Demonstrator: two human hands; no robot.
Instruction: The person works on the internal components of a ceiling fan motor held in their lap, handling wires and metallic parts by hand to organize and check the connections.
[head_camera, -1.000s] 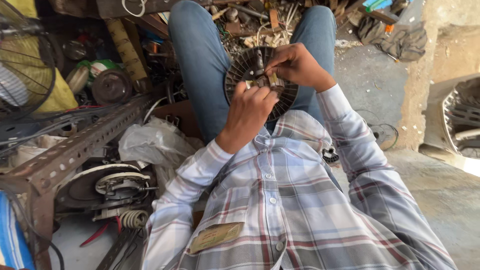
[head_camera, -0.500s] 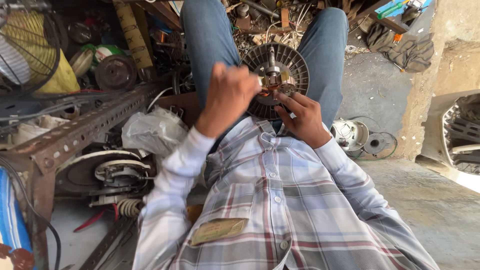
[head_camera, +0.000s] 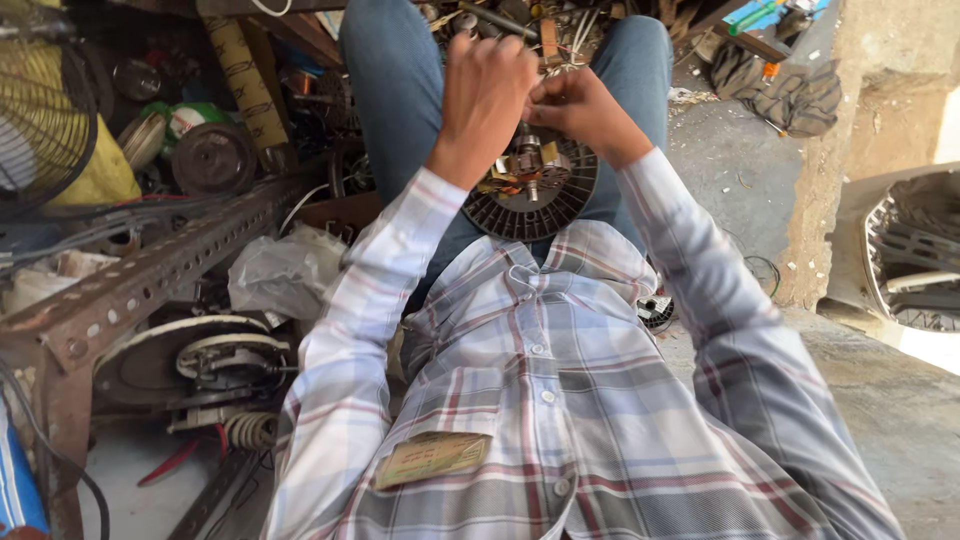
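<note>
Both hands (head_camera: 530, 100) now raised above the fan motor (head_camera: 530, 185).

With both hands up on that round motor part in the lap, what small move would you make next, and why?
Probably keep the left hand steadying the round finned motor part while the right hand works at the windings near its centre: both hands meet above the hub, and the part rests tilted on the lap, so it could slip.
</note>
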